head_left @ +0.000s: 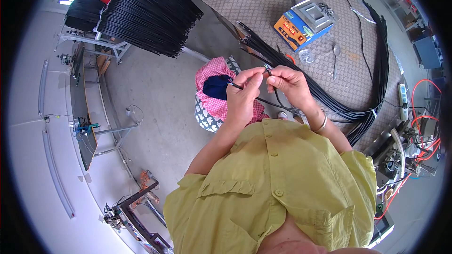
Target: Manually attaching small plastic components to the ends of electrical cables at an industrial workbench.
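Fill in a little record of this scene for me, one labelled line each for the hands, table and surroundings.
Left hand: pinching black cable
Right hand: also pinching black cable, close to the left; whether it is the same piece, unclear
Table: patterned top bearing a long cable bundle, blue-and-orange box and spoon
Nearby: pink checked cloth
Upper left: large hanging stack of black strands

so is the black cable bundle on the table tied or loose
Tied, at least in one spot: the bundle has a white tie across it at its bend.
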Demonstrator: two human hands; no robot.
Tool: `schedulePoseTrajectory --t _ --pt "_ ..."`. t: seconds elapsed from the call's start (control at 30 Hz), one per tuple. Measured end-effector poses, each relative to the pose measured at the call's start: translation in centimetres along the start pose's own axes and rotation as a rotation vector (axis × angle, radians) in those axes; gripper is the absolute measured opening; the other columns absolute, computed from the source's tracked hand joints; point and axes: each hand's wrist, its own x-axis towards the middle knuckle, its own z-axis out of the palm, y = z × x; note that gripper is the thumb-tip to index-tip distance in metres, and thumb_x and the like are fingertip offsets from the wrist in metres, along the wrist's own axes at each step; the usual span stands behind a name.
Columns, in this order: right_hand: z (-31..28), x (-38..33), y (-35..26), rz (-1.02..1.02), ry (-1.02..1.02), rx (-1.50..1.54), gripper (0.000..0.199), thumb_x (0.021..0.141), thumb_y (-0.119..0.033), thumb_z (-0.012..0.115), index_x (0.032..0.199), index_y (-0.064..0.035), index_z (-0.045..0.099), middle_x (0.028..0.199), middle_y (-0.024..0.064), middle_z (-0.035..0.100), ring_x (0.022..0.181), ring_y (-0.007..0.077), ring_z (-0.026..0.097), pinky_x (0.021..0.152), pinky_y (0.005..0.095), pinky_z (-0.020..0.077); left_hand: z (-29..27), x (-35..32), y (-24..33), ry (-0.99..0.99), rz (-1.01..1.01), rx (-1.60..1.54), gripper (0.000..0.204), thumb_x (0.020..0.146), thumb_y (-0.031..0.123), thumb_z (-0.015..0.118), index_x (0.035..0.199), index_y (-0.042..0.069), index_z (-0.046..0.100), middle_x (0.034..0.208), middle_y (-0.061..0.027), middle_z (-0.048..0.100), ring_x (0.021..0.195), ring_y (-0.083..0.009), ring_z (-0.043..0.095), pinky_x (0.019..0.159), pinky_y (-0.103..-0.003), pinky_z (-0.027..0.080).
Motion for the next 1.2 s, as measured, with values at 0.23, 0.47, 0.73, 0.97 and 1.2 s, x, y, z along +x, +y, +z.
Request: schedulePoseTrajectory --t 0.23,0.47,0.73,0.97,1.2 --pt "0.2 -0.6 -0.8 0.036 0.078 0.017 0.015 0.085 -0.012 0.054 0.094 0.0005 0.059 0.072 -0.0011 0.052 0.059 0.0044 0.046 0.053 0.0183 0.0396 -1.0 0.9 -0.8 -0.026 -0.067 -0.106 0.017 0.084 0.015 0.056 0.095 0.003 0.058 0.074 0.0000 0.054 0.053 -0.0033 0.040 0.047 -0.017 0.031" --pt "-0.7 -0.9 -3.6 -0.214 0.313 -0.094 0.013 0.082 -0.006 0.058 0.094 -0.0003 0.057 0.075 0.0004 0.056 0.064 0.0060 0.049 0.058 0.0199 0.0423 -8.3 5.3 -11.9 0.220 -0.539 -0.054 0.016 0.079 0.023 0.061 0.086 0.010 0.055 0.074 0.0006 0.055 0.063 -0.0094 0.051 0.056 -0.027 0.040" --pt "-0.2 -0.9 -7.9 -0.486 0.122 -0.631 0.013 0.078 -0.003 0.061 0.091 -0.0009 0.061 0.080 0.0043 0.057 0.070 0.0112 0.052 0.062 0.0235 0.0426 -11.1 7.4 -17.4 0.177 -0.657 0.012 0.014 0.080 0.022 0.058 0.086 0.011 0.049 0.075 -0.0029 0.055 0.066 -0.0175 0.053 0.066 -0.040 0.041" --pt "-1.6 -1.4 -0.5 0.129 0.318 0.092 0.011 0.083 -0.014 0.058 0.089 -0.0041 0.057 0.069 -0.0013 0.054 0.056 0.0050 0.047 0.051 0.0178 0.0401 -9.5 8.3 -19.1 0.108 -0.636 0.288 0.029 0.078 0.023 0.061 0.096 0.005 0.050 0.079 -0.0069 0.056 0.071 -0.0204 0.055 0.070 -0.041 0.042" --pt "-2.1 -1.8 -0.5 0.258 0.249 0.199 0.014 0.084 -0.020 0.057 0.085 -0.0059 0.056 0.065 -0.0037 0.050 0.050 0.0031 0.042 0.044 0.0165 0.0321 -4.8 5.9 -9.8 -0.157 -0.267 0.289 0.022 0.084 0.018 0.055 0.099 0.002 0.053 0.083 -0.0030 0.057 0.067 -0.0086 0.053 0.063 -0.019 0.042"
